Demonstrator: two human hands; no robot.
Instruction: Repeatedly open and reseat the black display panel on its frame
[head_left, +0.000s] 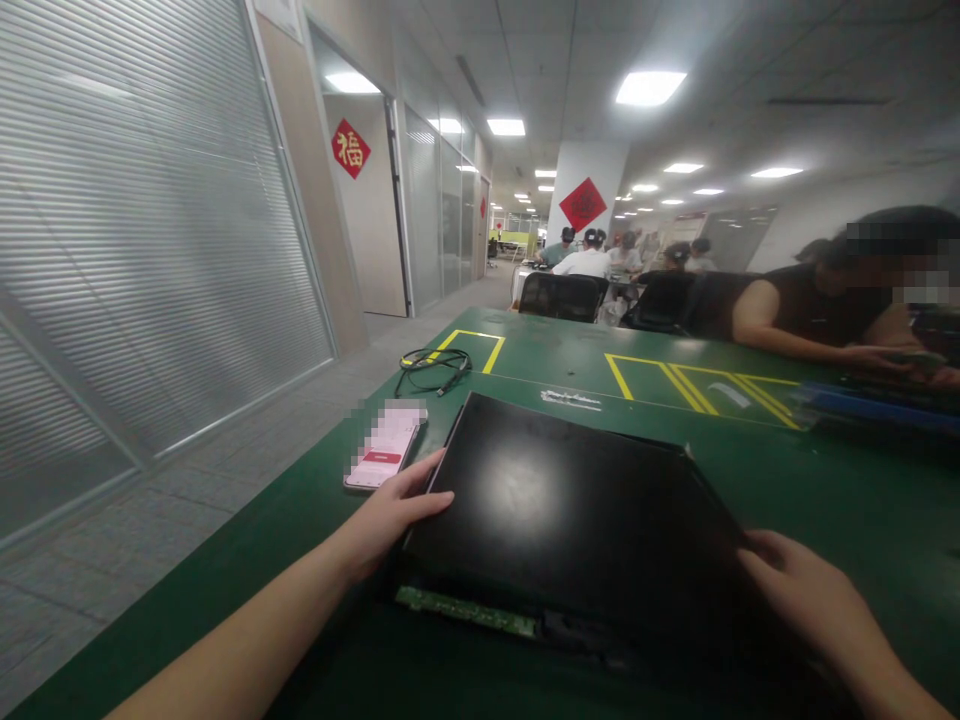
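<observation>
A large black display panel with a glossy face lies in front of me, reflecting a ceiling light. Along its near edge runs an exposed strip of green circuit board. At the panel's left edge is my left hand, thumb on top and fingers around the side. My right hand grips the opposite edge, its fingers partly hidden beneath. Dark shadow hides the panel's near right corner. Just left of the panel, close to my left hand, a phone with a lit screen lies on the green table.
A coiled black cable lies beyond the phone. Yellow tape outlines mark the table's far part. On the right a person sits handling something by a blue tray. Black chairs and more people are behind the table.
</observation>
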